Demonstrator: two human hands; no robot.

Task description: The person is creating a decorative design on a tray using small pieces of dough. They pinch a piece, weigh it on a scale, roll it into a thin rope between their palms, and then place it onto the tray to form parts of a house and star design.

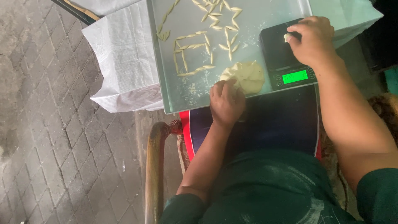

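A: Dough lump (pixel 244 76) noted on metal tray (pixel 182 93), near edge; pinched at its rim by left hand (pixel 226 101).

B: Small dough piece (pixel 287 37) held in right hand's (pixel 313 39) fingertips over black digital scale (pixel 286 56).

A: Risk judged: shaped strips (pixel 195 52) nearby could be smeared if lump is dragged.

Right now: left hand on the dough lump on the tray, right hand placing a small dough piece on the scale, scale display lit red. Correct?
Not quite. The head view shows the scale display lit green, not red. The rest holds: left hand on the dough lump on the tray, right hand placing a small dough piece on the scale.
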